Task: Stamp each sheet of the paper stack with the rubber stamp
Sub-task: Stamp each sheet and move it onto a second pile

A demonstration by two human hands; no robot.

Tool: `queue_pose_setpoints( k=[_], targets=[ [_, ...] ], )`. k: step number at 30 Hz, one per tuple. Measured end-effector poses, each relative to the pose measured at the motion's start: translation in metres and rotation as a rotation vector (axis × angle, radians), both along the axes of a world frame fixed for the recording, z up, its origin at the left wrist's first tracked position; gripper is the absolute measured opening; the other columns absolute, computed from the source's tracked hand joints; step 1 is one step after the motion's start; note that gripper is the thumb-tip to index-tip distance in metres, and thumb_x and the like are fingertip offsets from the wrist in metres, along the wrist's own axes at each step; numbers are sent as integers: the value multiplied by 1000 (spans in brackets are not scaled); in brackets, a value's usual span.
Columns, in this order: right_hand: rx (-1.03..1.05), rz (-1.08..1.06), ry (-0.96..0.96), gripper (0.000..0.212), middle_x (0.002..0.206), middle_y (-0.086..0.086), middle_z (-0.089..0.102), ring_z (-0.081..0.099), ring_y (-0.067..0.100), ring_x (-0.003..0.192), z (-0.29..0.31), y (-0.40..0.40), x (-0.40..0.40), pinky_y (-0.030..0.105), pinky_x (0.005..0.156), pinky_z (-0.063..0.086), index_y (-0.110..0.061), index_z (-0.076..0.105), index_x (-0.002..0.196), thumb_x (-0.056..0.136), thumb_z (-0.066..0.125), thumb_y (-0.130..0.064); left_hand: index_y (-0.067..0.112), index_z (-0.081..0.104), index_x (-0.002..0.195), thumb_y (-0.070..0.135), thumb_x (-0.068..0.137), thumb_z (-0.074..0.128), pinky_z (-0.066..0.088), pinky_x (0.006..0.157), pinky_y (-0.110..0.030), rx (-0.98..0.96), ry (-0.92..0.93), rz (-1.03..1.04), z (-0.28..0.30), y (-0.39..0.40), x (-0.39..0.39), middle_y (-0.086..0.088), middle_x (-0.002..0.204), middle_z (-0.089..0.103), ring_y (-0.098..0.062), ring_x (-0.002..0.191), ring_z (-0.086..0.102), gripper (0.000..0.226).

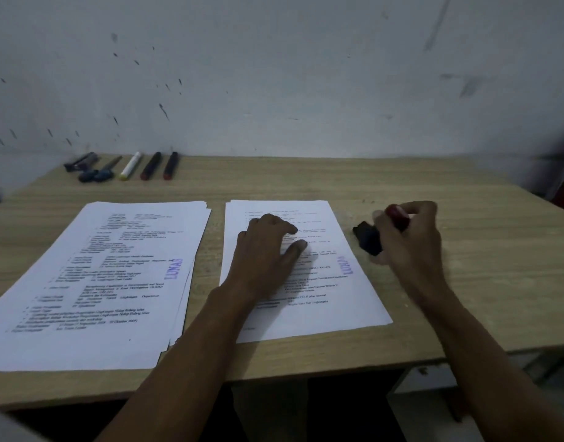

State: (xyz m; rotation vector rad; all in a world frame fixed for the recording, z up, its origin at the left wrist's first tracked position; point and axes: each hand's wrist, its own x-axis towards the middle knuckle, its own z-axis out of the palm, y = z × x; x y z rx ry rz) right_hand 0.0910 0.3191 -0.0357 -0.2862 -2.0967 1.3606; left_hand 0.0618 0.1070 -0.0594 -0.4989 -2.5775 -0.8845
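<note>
The right hand [408, 240] has its grip closed round the rubber stamp [381, 231], held off the page above the worktop [465, 250]. The left hand [268, 250] lies open, flat on the right-hand paper stack [331, 301], whose top sheet already carries a mark; best slide it onto the stamped pile [92, 282] next

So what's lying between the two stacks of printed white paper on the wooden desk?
Nothing: the head view shows a bare strip of wooden desk between the left paper stack and right paper stack.
</note>
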Motion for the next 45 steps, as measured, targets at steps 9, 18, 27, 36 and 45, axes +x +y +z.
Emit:
queue_pose_setpoints(
  k=[9,18,27,36,45],
  targets=[
    [42,-100,-1,22,94,-8,63,63,20,94,-2,25,-24,30,76,47,-23,56,107,90,65,-32,13,70,103,29,87,66,41,95,-41,160,67,50,5,-5,1,-4,112,65,-23,109,56,23],
    [495,-67,-117,30,106,7,69,62,33,99,-2,10,-36,45,80,52,-27,49,117,92,63,-37,13,70,103,29,87,66,42,93,-38,148,41,70,7,-8,4,-4,111,65,-22,108,56,23],
    [417,20,-92,30,86,-3,62,62,25,86,-5,9,-40,36,72,48,-29,49,113,88,67,-35,13,70,105,30,87,66,42,94,-40,148,42,76,7,-9,4,-4,111,65,-22,108,56,25],
    [386,52,-34,33,87,-2,65,64,21,83,-15,11,-42,40,74,53,-28,50,114,87,69,-32,11,64,107,44,86,59,41,87,-41,-27,-27,541,5,-18,4,-11,115,60,-30,110,52,39],
    [373,20,-105,78,72,-1,60,61,21,73,-16,12,-27,36,66,49,-26,29,141,80,77,-34,9,60,104,70,74,59,37,91,-47,-156,-232,649,-2,-23,1,-14,120,46,-35,115,43,68]
  ],
)
